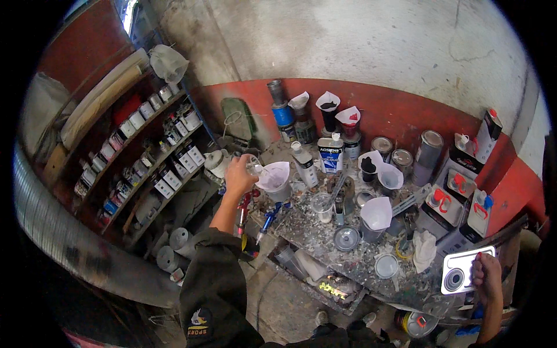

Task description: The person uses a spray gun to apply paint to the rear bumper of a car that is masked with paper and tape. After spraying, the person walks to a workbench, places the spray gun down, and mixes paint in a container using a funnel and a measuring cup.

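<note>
My left hand (237,176) is closed around a small clear container (255,167), tilted beside a white paper strainer (275,174) that sits in a cup. Whether anything is flowing from it I cannot make out. Below that wrist, a red spray gun (243,210) and a blue spray gun (270,217) hang at the bench's left edge. At the right end of the bench, my right hand (487,272) grips a silver rectangular metal can (467,265) with a round opening facing up. A crumpled white rag (425,252) lies left of this can.
The paint-spattered bench (313,232) carries a white plastic bottle (304,165), a blue-and-white can (331,154), more paper strainers (376,213) in cups, and several solvent cans (442,204) at right. Shelves of paint cans (136,120) stand left. A drawer (316,275) holds plastic cups.
</note>
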The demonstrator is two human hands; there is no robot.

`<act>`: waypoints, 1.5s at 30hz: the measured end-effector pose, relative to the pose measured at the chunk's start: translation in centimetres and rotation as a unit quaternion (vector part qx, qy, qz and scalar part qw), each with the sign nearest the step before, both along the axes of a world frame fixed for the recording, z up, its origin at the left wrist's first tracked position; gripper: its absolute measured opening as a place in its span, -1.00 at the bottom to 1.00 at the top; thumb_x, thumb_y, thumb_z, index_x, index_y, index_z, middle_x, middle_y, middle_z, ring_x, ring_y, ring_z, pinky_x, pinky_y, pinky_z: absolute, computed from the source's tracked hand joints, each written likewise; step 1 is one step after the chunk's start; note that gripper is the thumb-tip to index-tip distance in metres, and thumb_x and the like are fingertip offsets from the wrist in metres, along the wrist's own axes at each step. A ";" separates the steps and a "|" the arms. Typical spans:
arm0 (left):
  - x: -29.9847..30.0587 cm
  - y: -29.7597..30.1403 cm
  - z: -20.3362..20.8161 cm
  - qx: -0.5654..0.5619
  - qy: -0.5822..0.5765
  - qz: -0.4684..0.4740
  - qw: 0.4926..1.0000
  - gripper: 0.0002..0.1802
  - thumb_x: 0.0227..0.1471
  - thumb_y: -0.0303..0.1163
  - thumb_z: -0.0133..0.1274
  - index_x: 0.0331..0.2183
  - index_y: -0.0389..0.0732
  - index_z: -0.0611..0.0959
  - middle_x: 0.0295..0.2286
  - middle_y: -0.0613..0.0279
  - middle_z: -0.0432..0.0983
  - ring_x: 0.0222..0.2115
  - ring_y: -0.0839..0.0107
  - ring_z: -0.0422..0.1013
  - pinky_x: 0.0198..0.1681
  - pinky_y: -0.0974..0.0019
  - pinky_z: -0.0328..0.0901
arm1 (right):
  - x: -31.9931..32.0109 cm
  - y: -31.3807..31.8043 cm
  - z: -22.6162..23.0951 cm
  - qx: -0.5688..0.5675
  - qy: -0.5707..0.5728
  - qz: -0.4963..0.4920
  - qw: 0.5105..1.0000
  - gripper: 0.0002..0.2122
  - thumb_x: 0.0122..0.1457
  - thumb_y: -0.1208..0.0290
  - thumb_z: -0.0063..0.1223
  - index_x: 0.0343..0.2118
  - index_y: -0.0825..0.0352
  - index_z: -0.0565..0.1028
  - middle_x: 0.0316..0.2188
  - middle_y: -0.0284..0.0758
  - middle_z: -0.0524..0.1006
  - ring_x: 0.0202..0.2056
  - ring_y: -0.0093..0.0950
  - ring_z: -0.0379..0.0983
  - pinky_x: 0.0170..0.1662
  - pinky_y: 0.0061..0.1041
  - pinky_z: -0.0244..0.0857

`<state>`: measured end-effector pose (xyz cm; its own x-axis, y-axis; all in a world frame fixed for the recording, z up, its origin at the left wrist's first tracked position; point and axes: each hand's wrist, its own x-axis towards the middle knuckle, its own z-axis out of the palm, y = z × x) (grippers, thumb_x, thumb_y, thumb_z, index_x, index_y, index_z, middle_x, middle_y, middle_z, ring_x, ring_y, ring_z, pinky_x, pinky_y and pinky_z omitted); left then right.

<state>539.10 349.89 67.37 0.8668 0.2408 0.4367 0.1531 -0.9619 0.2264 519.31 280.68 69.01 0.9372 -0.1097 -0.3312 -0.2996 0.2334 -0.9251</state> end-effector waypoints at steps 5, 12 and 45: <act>-0.1 -1.0 0.5 0.113 -0.029 -0.037 0.992 -0.29 -0.43 -0.43 0.28 -0.06 0.02 0.52 -0.17 0.16 0.44 -0.06 0.11 0.34 0.07 0.00 0.18 | 0.0 0.5 0.3 -0.002 0.001 -0.004 1.000 -0.82 0.28 0.29 -0.03 -0.44 0.21 0.35 -0.63 -0.55 0.25 -0.69 -0.77 0.09 -0.72 -0.76 -0.10; -0.1 -2.0 1.1 0.293 -0.056 -0.094 0.950 -0.46 -0.21 -0.52 0.11 -0.08 0.03 0.52 -0.13 0.25 0.41 0.01 0.22 0.30 0.24 -0.16 -0.01 | 0.1 -0.1 -0.4 -0.002 0.004 0.003 1.000 -0.82 0.29 0.27 -0.03 -0.41 0.22 0.36 -0.62 -0.56 0.25 -0.68 -0.77 0.09 -0.71 -0.76 -0.10; 2.1 1.1 -1.6 -0.066 -0.068 0.077 0.993 -0.18 -0.40 -0.18 0.33 0.01 -0.16 0.49 -0.15 -0.02 0.47 -0.06 0.03 0.36 0.06 0.06 0.23 | 0.1 0.3 -0.1 -0.007 -0.002 -0.003 1.000 -0.81 0.30 0.27 -0.05 -0.42 0.22 0.34 -0.63 -0.56 0.24 -0.69 -0.78 0.08 -0.72 -0.77 -0.12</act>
